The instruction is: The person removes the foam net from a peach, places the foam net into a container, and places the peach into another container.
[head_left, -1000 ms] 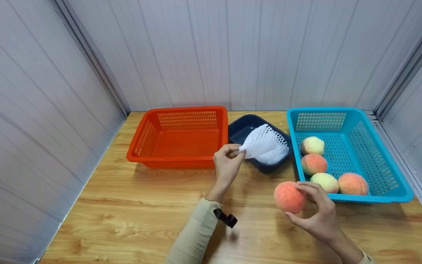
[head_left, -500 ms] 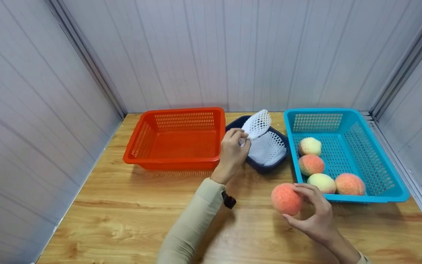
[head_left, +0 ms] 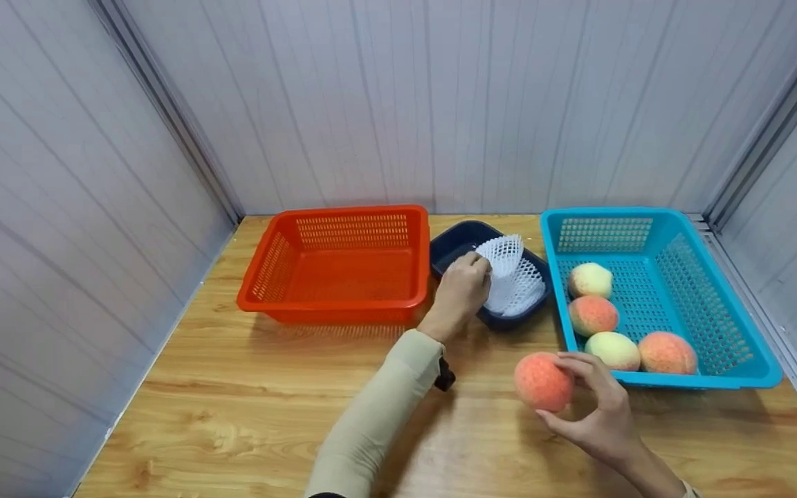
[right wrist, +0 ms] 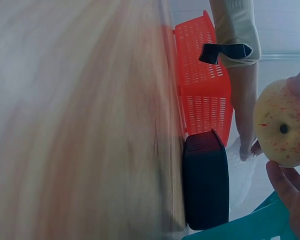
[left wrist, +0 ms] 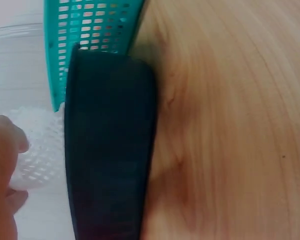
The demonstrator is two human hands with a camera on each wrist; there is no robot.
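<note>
My left hand pinches a white foam fruit net over the dark blue bin. Another white net lies in that bin, below the pinched one. The left wrist view catches the fingertips against the net's mesh, beside the bin's outer wall. My right hand grips a pinkish-orange peach between thumb and fingers, above the table in front of the blue basket. From the right wrist, the peach shows a pale, red-flecked side with a dark stem spot.
A blue basket at the right has several peaches along its left and near sides. At the left stands an orange-red basket, close to the dark bin. White panel walls enclose the wooden table.
My left hand first raised the foam net up and away, then moved right and lowered it toward the bin. The right hand has stayed nearly still with the peach.
</note>
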